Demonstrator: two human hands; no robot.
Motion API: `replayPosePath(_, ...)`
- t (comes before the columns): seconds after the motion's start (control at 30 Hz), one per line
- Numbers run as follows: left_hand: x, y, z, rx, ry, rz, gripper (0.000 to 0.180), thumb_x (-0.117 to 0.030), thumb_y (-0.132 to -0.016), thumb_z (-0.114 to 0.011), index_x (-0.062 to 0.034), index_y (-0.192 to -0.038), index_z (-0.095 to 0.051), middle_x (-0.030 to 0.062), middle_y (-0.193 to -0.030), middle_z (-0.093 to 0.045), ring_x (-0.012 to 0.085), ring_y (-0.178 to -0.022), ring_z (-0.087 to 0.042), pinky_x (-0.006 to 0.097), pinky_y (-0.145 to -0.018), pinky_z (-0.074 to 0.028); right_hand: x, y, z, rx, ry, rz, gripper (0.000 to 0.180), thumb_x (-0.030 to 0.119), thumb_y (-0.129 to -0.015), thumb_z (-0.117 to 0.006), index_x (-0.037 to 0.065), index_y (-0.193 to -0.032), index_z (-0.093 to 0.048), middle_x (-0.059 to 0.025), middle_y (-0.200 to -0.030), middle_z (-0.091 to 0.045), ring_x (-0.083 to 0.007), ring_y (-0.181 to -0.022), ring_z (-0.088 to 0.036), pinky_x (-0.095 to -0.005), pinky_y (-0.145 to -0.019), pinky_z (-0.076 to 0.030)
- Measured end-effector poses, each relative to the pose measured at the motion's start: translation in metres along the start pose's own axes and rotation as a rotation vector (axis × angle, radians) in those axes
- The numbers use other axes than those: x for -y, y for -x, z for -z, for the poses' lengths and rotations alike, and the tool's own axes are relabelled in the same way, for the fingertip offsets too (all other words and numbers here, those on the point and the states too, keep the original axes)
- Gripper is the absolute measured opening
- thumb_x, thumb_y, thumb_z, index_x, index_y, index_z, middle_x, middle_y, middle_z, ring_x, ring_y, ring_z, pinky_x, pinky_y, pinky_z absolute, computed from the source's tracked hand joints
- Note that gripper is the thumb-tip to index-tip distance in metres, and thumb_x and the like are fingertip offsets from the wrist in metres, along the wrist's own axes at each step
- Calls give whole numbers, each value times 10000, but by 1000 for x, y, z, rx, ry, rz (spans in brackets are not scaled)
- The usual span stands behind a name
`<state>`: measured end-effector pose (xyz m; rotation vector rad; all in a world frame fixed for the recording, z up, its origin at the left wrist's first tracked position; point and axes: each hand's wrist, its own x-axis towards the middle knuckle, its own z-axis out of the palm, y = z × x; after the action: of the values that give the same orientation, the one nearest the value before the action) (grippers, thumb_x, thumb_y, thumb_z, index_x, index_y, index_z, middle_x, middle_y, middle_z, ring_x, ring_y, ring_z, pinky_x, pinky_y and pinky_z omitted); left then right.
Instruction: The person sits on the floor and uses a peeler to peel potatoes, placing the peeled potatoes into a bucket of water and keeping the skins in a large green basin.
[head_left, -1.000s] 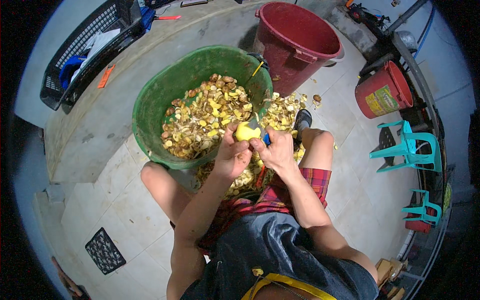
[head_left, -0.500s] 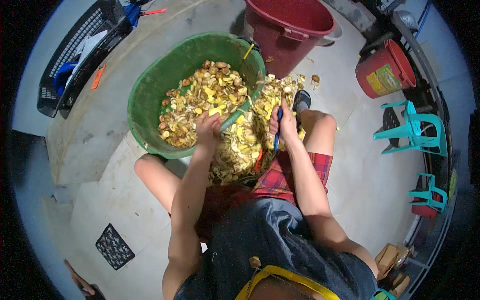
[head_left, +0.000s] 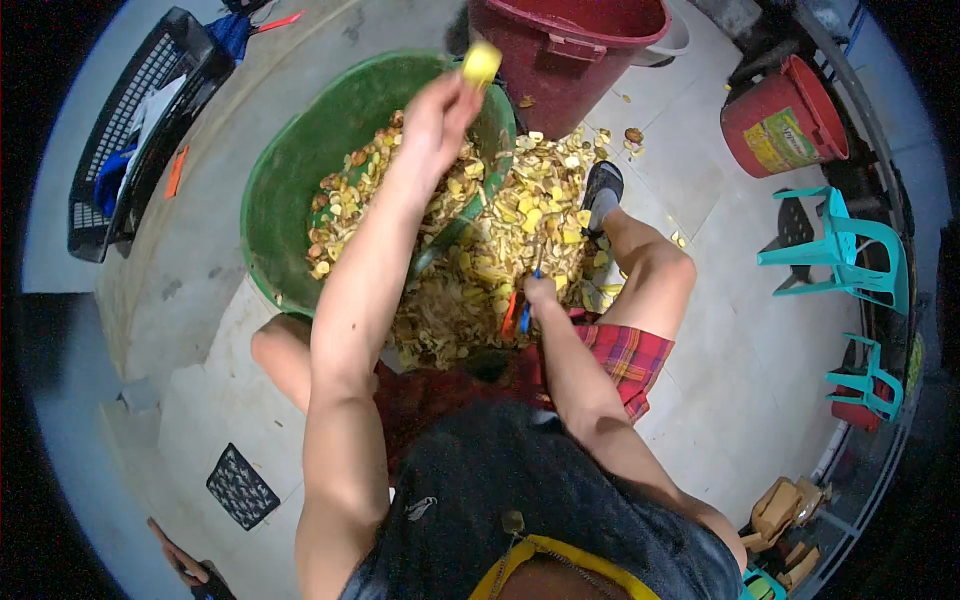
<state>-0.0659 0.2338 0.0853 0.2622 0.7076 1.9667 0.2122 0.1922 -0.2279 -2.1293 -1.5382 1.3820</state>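
My left hand [head_left: 440, 118] is stretched out over the far side of the green tub [head_left: 268, 210]. At its fingertips is a peeled yellow piece [head_left: 482, 63], potato-like and smeared by motion, close to the large dark red bin [head_left: 560, 75]. My right hand [head_left: 541, 291] is low over the heap of peelings [head_left: 470, 300] between my legs, closed round a slim blue-handled tool [head_left: 525, 319]; its blade does not show clearly. Beside it lies an orange strip-like handle [head_left: 510, 316]. Cut yellow and brown pieces [head_left: 350, 215] partly fill the tub.
A smaller red bucket [head_left: 785, 118] and turquoise plastic chairs [head_left: 840, 250] stand at the right. A black crate [head_left: 140, 130] is at the far left, with an orange strip [head_left: 177, 171] nearby. My sandalled foot [head_left: 603, 190] is beside the heap. A black patterned mat [head_left: 241, 487] lies lower left.
My left hand has swung up and away over the tub, carrying the yellow piece toward the red bin. My right hand has dropped nearer to my lap with the blue tool.
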Motion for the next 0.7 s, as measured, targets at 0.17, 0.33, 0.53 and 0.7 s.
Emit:
replayPosePath(0.17, -95, -30, -8, 38, -175, -237, 178, -132, -909, -620, -41, -1052, -566, 124, -917, -668, 230, -817, -662, 353, -712, -573, 37, 55, -7, 236, 417, -85, 252, 185, -877, -657, -53, -942, -610, -195, -857, -660, -274, -752, -645, -392, -665, -525)
replayPosePath(0.33, -105, -68, 107, -168, -527, -160, 186, -209, -935, -571, -28, -974, -576, 66, -932, -612, 145, -848, -591, 298, -822, -500, -64, -27, -46, 624, 1102, 139, 336, 265, -962, -517, 51, -707, -564, -42, -614, -598, -134, -590, -580, -311, -537, -471)
replayPosePath(0.53, -24, -35, 349, -640, -671, 44, 266, -194, -915, -542, -34, -702, -543, 67, -574, -535, 146, -423, -432, 286, -387, -313, -43, 0, -31, 578, 1005, -26, 606, 453, -879, -605, -30, -1175, -391, -159, -913, -606, -278, -710, -600, -383, -641, -505)
replayPosePath(0.7, 73, -66, 375, -587, -1204, 277, 220, -229, -868, -648, -11, -892, -638, 95, -649, -597, 204, -526, -541, 366, -498, -440, -25, -12, -3, 394, 694, 187, 730, 547, -804, -679, -15, -1249, -540, -220, -922, -663, -374, -764, -651, -425, -665, -537)
